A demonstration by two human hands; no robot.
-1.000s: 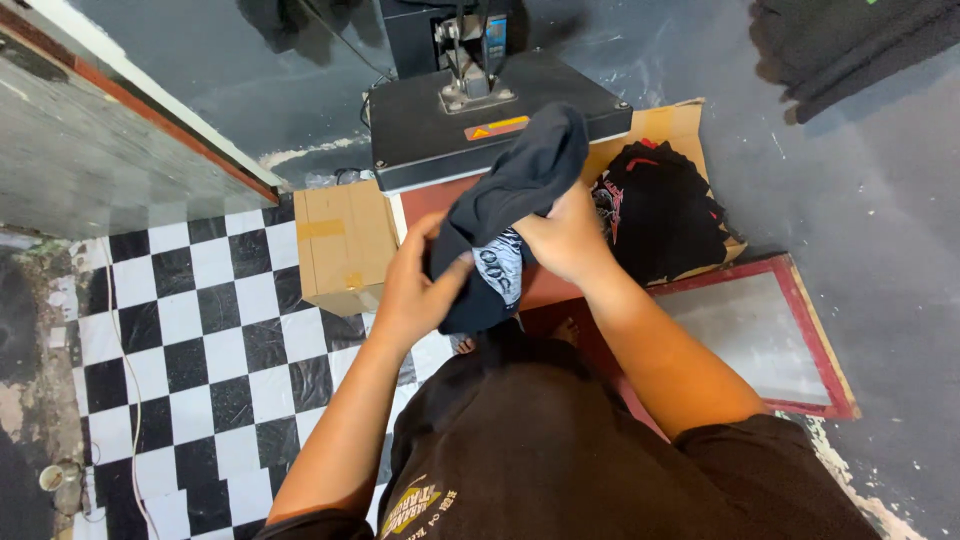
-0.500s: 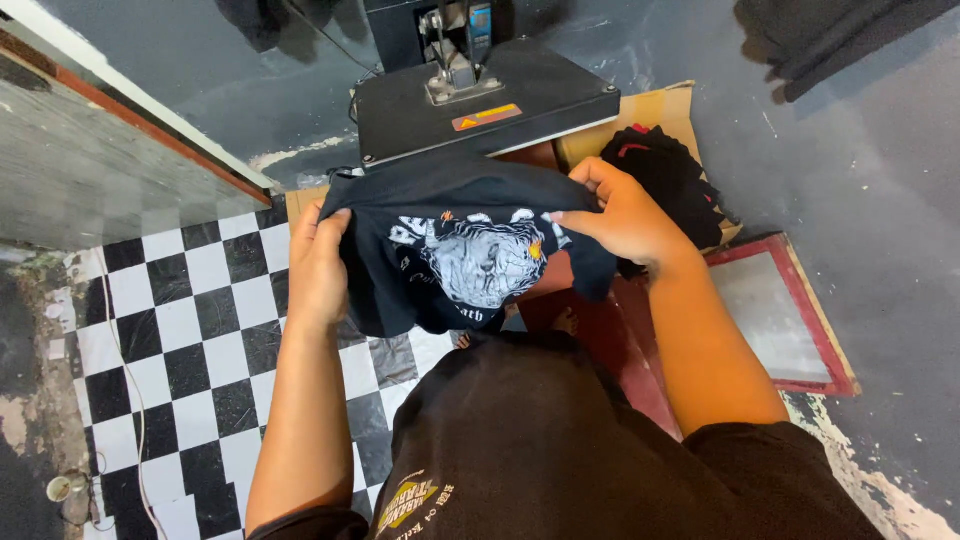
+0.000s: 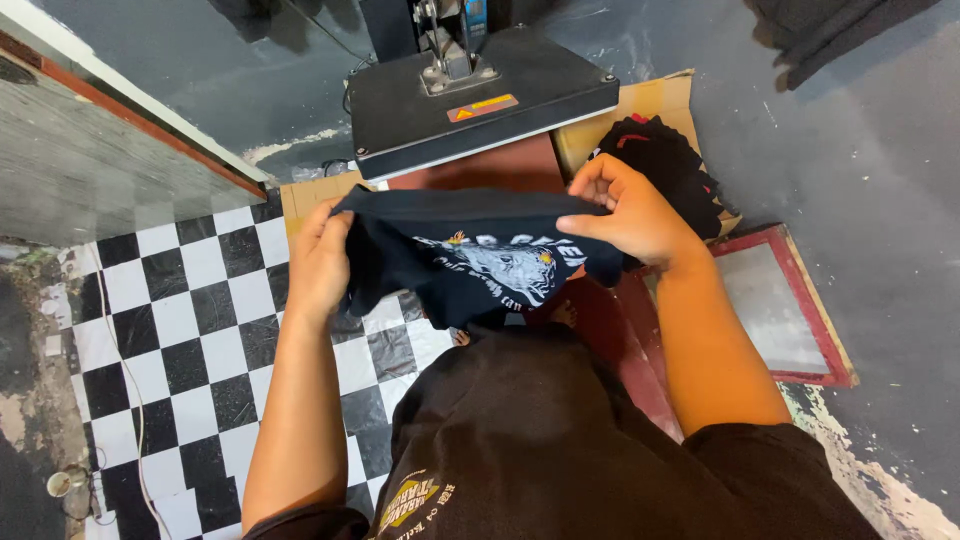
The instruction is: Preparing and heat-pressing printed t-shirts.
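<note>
A dark navy shirt point(image 3: 470, 250) with a pale printed picture on it is stretched out between my two hands in front of my chest. My left hand point(image 3: 320, 262) grips its left edge. My right hand point(image 3: 630, 215) pinches its right edge, fingers curled over the cloth. Just beyond the shirt stands a heat press with a dark flat upper plate point(image 3: 480, 95) and a reddish lower pad point(image 3: 480, 170) showing under it.
A pile of dark garments point(image 3: 665, 165) lies on a cardboard box point(image 3: 650, 100) right of the press. A red-framed printing screen point(image 3: 775, 305) lies at the right. Black-and-white checkered floor point(image 3: 190, 320) spreads at the left, beside a wall point(image 3: 90, 170).
The shirt was bunched up between my hands a second ago. My hands have moved apart and spread it wide, with the printed picture now facing me.
</note>
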